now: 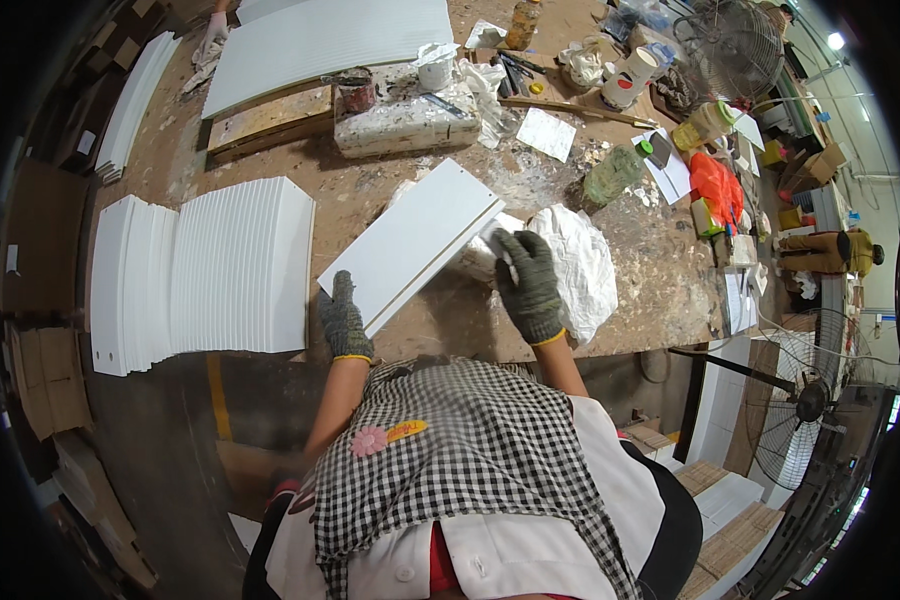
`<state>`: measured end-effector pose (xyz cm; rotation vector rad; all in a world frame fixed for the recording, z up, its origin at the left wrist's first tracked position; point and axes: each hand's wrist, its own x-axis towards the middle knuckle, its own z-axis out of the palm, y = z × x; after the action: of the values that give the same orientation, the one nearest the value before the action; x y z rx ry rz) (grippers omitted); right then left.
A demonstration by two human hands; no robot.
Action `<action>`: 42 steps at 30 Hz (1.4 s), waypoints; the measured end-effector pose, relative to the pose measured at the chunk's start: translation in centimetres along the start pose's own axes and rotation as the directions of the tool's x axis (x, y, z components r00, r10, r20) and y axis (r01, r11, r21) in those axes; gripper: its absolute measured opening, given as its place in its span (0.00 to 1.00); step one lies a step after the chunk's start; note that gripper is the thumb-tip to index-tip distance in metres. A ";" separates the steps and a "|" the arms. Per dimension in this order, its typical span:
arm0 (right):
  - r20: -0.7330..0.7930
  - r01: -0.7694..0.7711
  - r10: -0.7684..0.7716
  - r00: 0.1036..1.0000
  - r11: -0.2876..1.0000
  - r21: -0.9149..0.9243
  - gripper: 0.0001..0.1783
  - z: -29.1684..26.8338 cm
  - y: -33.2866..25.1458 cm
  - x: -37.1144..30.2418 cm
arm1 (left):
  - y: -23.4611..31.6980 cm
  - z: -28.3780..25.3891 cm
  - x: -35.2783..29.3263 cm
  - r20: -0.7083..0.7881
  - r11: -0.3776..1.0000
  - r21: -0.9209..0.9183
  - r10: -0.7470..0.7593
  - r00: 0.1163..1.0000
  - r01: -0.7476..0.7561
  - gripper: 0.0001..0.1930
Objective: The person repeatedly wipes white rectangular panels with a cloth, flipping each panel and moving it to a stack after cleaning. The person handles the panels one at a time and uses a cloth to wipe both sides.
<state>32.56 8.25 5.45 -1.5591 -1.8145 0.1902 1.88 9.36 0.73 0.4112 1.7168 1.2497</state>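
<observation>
Both my hands wear dark grey-green knit gloves with yellow cuffs. A long white board (410,240) with a groove along its near edge lies tilted before me, its far end raised to the right. My left hand (345,322) grips its lower left corner, thumb on top, fingers hidden beneath. My right hand (529,288) is beside the board's right end, fingers apart and slightly bent, and I see nothing held in it. Under that end shows a white wrapped bundle (478,262), partly hidden by the board. A crumpled white cloth (580,275) lies right of my right hand.
Stacked white boards (240,270) stand at the left; larger white panels (330,45) lie at the back. A paint-spattered white block (405,125) bears a tub (435,68). Right are a green jar (610,180), a red plastic bag (715,190) and fans. Another person's hand (216,30) shows far left.
</observation>
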 end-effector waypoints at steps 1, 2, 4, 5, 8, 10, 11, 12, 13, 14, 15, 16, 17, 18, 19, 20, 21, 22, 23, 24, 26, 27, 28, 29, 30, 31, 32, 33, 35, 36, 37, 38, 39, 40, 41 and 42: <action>0.036 0.053 -0.051 0.998 0.997 -0.057 0.30 0.8 0.0 0.7 | 0.0 0.2 0.0 -0.003 1.000 -0.013 0.004 1.000 -0.004 0.23; 0.022 0.016 -0.014 1.000 0.997 -0.070 0.30 1.2 0.4 1.4 | 0.0 0.3 0.0 -0.018 1.000 -0.018 -0.014 1.000 0.013 0.23; -0.012 -0.006 0.005 1.000 0.994 -0.109 0.29 1.9 1.8 3.5 | 0.0 0.4 0.0 -0.017 1.000 -0.009 0.020 1.000 -0.020 0.23; -0.065 -0.075 0.068 0.996 0.992 -0.104 0.28 2.1 2.8 4.5 | -0.1 0.4 0.1 -0.023 1.000 0.015 0.000 1.000 0.000 0.23; -0.175 -0.163 0.148 0.973 0.984 -0.076 0.28 2.2 5.3 6.7 | -0.2 0.4 0.3 -0.047 0.997 0.074 -0.001 0.999 0.004 0.23; -0.099 -0.187 0.195 0.976 0.978 0.090 0.28 2.1 5.5 6.7 | -0.3 0.4 0.3 0.020 0.996 -0.040 -0.076 0.997 0.077 0.25; -0.036 -0.185 0.188 0.982 0.981 0.065 0.28 2.1 5.0 6.2 | -0.4 0.5 0.1 0.018 0.993 -0.087 -0.082 0.996 0.083 0.26; 0.032 -0.162 0.161 0.987 0.986 0.050 0.30 2.1 4.0 5.3 | -0.4 0.5 -0.1 0.017 0.984 -0.121 -0.125 0.992 0.127 0.27; 0.073 -0.091 0.091 0.993 0.996 0.005 0.29 2.1 2.8 4.5 | -0.5 0.7 -0.3 0.094 0.950 -0.277 -0.119 0.988 0.141 0.27; 0.118 -0.023 0.026 0.993 0.999 -0.032 0.29 2.1 1.2 3.4 | -0.6 0.6 -0.7 0.130 0.927 -0.328 -0.146 0.981 0.181 0.26; 0.113 0.019 -0.013 0.994 0.998 -0.051 0.30 2.3 -0.7 2.1 | -0.7 0.7 -1.1 0.153 0.925 -0.340 -0.124 0.980 0.170 0.26; 0.185 0.030 -0.026 0.982 0.999 -0.020 0.30 2.2 -2.5 0.8 | -0.8 0.6 -1.5 0.148 0.926 -0.331 -0.138 0.979 0.180 0.25; 0.162 0.121 -0.130 0.978 0.991 0.061 0.31 2.3 -4.2 -0.4 | -0.9 0.7 -1.7 0.182 0.912 -0.351 -0.155 0.971 0.212 0.25; 0.168 0.177 -0.193 0.967 0.978 0.107 0.32 2.5 -5.8 -1.5 | -0.9 0.6 -1.9 0.223 0.898 -0.385 -0.132 0.966 0.212 0.25; 0.285 0.155 -0.211 0.935 0.966 0.206 0.31 2.4 -7.1 -2.4 | -0.9 0.6 -1.8 0.172 0.925 -0.301 -0.187 0.967 0.232 0.24; 0.441 0.105 -0.228 0.868 0.953 0.285 0.29 2.4 -8.0 -3.0 | -0.9 0.6 -1.8 0.180 0.914 -0.329 -0.188 0.966 0.239 0.24; 0.574 0.096 -0.270 0.773 0.944 0.314 0.26 2.4 -8.6 -3.3 | -0.8 0.6 -1.6 0.196 0.902 -0.357 -0.182 0.964 0.243 0.24; 0.640 0.158 -0.348 0.685 0.929 0.336 0.24 2.3 -9.0 -3.5 | -0.7 0.6 -1.4 0.225 0.889 -0.390 -0.160 0.961 0.239 0.24; 0.741 -0.225 -0.075 0.668 0.928 0.297 0.25 2.3 -9.1 -3.4 | -0.6 0.7 -1.3 0.222 0.906 -0.358 -0.152 0.963 0.226 0.24; 0.841 -0.582 0.186 0.508 0.794 0.176 0.26 2.2 -9.2 -3.3 | -0.5 0.7 -1.2 0.249 0.895 -0.388 -0.129 0.960 0.221 0.24; 0.421 -0.179 0.058 0.905 0.951 0.254 0.28 2.3 -9.1 -2.9 | -0.3 0.6 -1.4 0.276 0.874 -0.410 -0.155 0.949 0.262 0.23; 0.166 0.032 -0.064 0.984 0.981 0.189 0.29 2.4 -9.1 -2.9 | -0.3 0.6 -1.6 0.293 0.874 -0.409 -0.146 0.945 0.262 0.24; 0.189 0.066 -0.104 0.976 0.978 0.196 0.30 2.5 -9.1 -2.9 | -0.3 0.4 -2.0 0.283 0.878 -0.391 -0.170 0.944 0.275 0.24; 0.234 0.081 -0.125 0.964 0.979 0.188 0.31 2.5 -9.2 -3.0 | -0.4 0.3 -2.4 0.283 0.875 -0.371 -0.211 0.935 0.310 0.25; 0.223 0.155 -0.201 0.954 0.966 0.208 0.32 2.8 -9.5 -3.3 | -0.4 0.1 -2.6 0.301 0.841 -0.414 -0.236 0.924 0.349 0.26; 0.474 0.111 -0.208 0.855 0.968 0.224 0.32 2.7 -9.6 -3.7 | -0.5 0.0 -2.7 0.336 0.793 -0.455 -0.269 0.903 0.406 0.27; 0.449 0.282 -0.385 0.806 0.917 0.281 0.32 2.9 -9.9 -4.1 | -0.6 -0.2 -2.7 0.387 0.739 -0.493 -0.287 0.876 0.460 0.29; 0.512 0.332 -0.456 0.728 0.888 0.318 0.32 2.6 -9.9 -4.5 | -0.7 -0.3 -2.4 0.399 0.719 -0.501 -0.303 0.866 0.482 0.31; 0.504 0.270 -0.433 0.747 0.891 0.366 0.31 2.2 -9.6 -5.1 | -1.1 -0.4 -1.7 0.446 0.683 -0.520 -0.294 0.845 0.512 0.34; 0.439 0.158 -0.326 0.837 0.913 0.376 0.31 1.8 -9.0 -5.2 | -1.3 -0.5 -1.4 0.480 0.676 -0.529 -0.261 0.838 0.513 0.36; 0.307 0.114 -0.259 0.916 0.900 0.420 0.30 1.4 -8.3 -5.0 | -1.6 -0.5 -1.1 0.478 0.663 -0.529 -0.283 0.832 0.529 0.38; 0.284 -0.033 -0.104 0.953 0.898 0.439 0.28 0.8 -7.0 -4.6 | -1.8 -0.6 -0.9 0.514 0.627 -0.553 -0.260 0.817 0.548 0.37; 0.091 -0.017 -0.023 0.996 0.908 0.418 0.25 0.7 -5.3 -3.7 | -2.2 -0.6 -0.8 0.570 0.590 -0.569 -0.218 0.792 0.572 0.35; 0.014 0.048 -0.050 0.999 0.986 0.159 0.22 0.2 -3.0 -2.3 | -2.4 -0.4 -0.6 0.604 0.555 -0.561 -0.231 0.762 0.613 0.34; -0.137 -0.050 0.080 0.987 0.976 0.212 0.20 0.6 -0.9 -1.1 | -2.8 -0.5 -0.9 0.529 0.689 -0.509 -0.222 0.819 0.516 0.35; -0.127 -0.224 0.253 0.959 0.953 0.206 0.19 0.2 2.0 0.5 | -3.0 -0.3 -0.7 0.588 0.653 -0.531 -0.176 0.790 0.541 0.35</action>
<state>34.02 9.24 4.41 -1.6075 -1.4432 0.3386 2.69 7.40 -1.50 -0.0866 0.7500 1.2254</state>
